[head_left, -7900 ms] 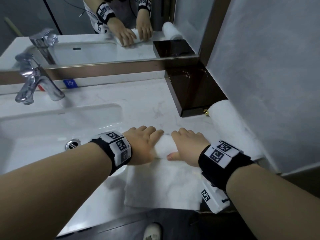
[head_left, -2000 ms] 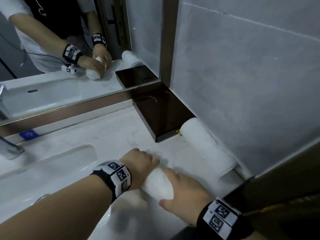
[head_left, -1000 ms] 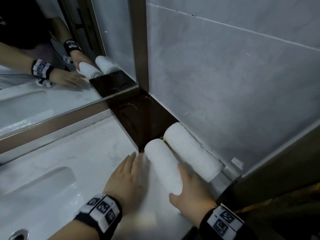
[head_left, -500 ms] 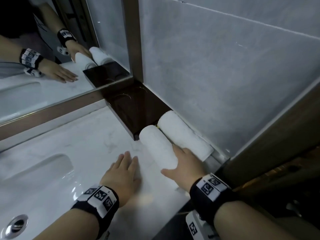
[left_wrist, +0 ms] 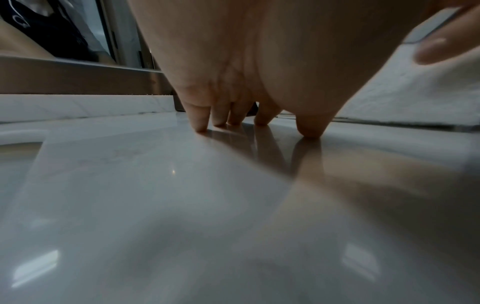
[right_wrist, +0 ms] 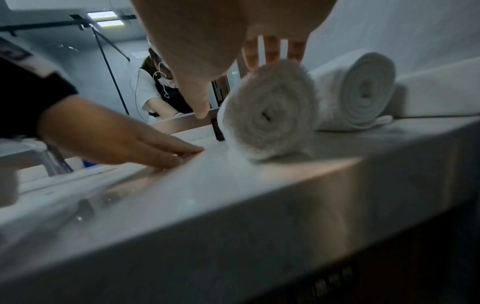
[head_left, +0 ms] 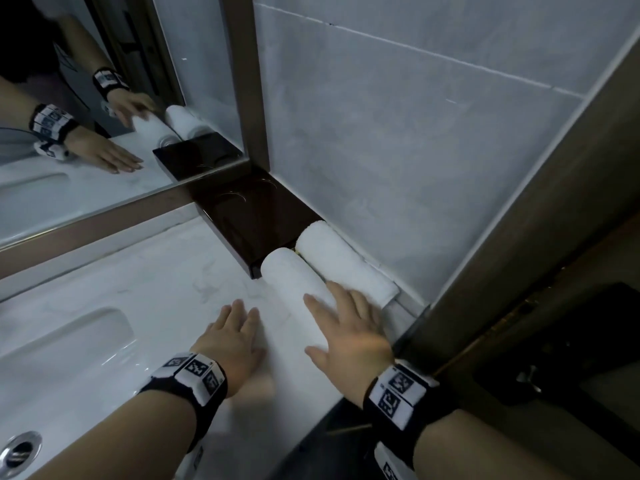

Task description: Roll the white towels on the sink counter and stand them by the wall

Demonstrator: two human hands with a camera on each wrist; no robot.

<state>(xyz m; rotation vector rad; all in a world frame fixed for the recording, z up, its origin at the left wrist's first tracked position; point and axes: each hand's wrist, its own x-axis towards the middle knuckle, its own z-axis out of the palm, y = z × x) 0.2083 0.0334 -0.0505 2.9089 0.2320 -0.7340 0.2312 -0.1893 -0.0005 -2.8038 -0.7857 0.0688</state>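
Observation:
Two rolled white towels lie side by side on the marble counter (head_left: pixel 156 271), lengthwise along the right wall. The far roll (head_left: pixel 341 263) rests against the wall. The near roll (head_left: pixel 292 282) touches it; its spiral end (right_wrist: pixel 270 115) faces the counter's front edge, beside the far roll's end (right_wrist: pixel 361 92). My right hand (head_left: pixel 322 323) rests on top of the near roll's front end with straight, spread fingers (right_wrist: pixel 270 51). My left hand (head_left: pixel 239 320) lies flat on the bare counter just left of that roll, fingertips (left_wrist: pixel 200 121) touching the marble.
A dark brown block (head_left: pixel 256 216) fills the corner right behind the rolls. The mirror (head_left: pixel 86 133) runs along the back. The sink basin (head_left: pixel 62 358) with its drain (head_left: pixel 19 448) lies to the left. A door frame (head_left: pixel 519 237) stands right of the counter's end.
My right hand, which gripped the near roll's front end half a second ago, has straightened and now lies spread on top. The roll stays beside the wall roll. The left hand stays flat.

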